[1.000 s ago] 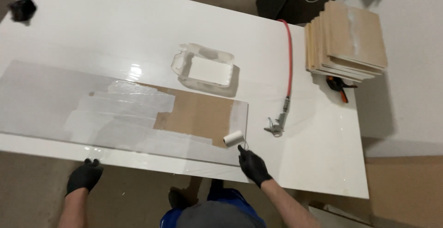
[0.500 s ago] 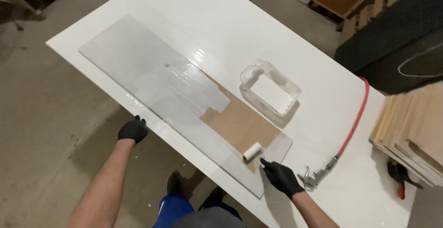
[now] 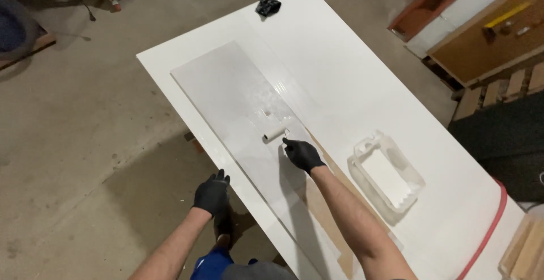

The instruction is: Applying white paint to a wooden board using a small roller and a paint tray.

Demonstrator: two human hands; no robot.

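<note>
Two black-gloved hands are at work over a white tabletop: the right hand has its grip closed around the handle of a small paint roller, whose white sleeve rests on a long panel lying along the tabletop's near edge, while the left hand hangs just off that edge with its fingers loosely curled, holding nothing. Most of the panel looks coated in wet white; a bare brown strip shows under the right forearm, nearer the person. A clear paint tray with white paint sits just beside the panel on the right, a red hose curves past it, and a dark crumpled object lies at the far end. To roll well here, I would judge that light, even pressure and long overlapping passes along the panel's length matter, with the roller reloaded from the tray before the sleeve drags dry.
</note>
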